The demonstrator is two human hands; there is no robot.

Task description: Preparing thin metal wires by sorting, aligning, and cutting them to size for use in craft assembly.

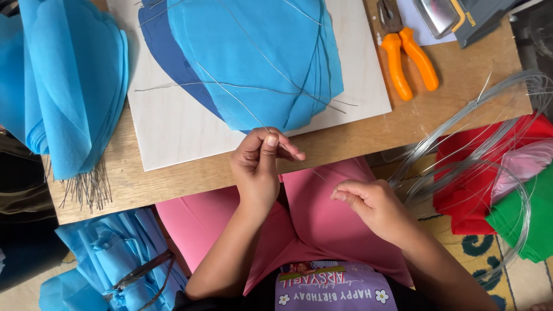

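Thin grey wire point(242, 106) is pinched by left hand point(260, 164) and right hand point(368, 204), over light-blue paper petals point(259, 57) on pale board point(173, 126).

Paper petals point(259, 57) on board point(167, 126); pliers point(409, 57) right.

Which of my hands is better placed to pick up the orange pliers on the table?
Probably the right hand. It is on the same side as the orange pliers, at the table's far right, and grips only the tail of the wire. The left hand pinches the wire nearer the blue paper.
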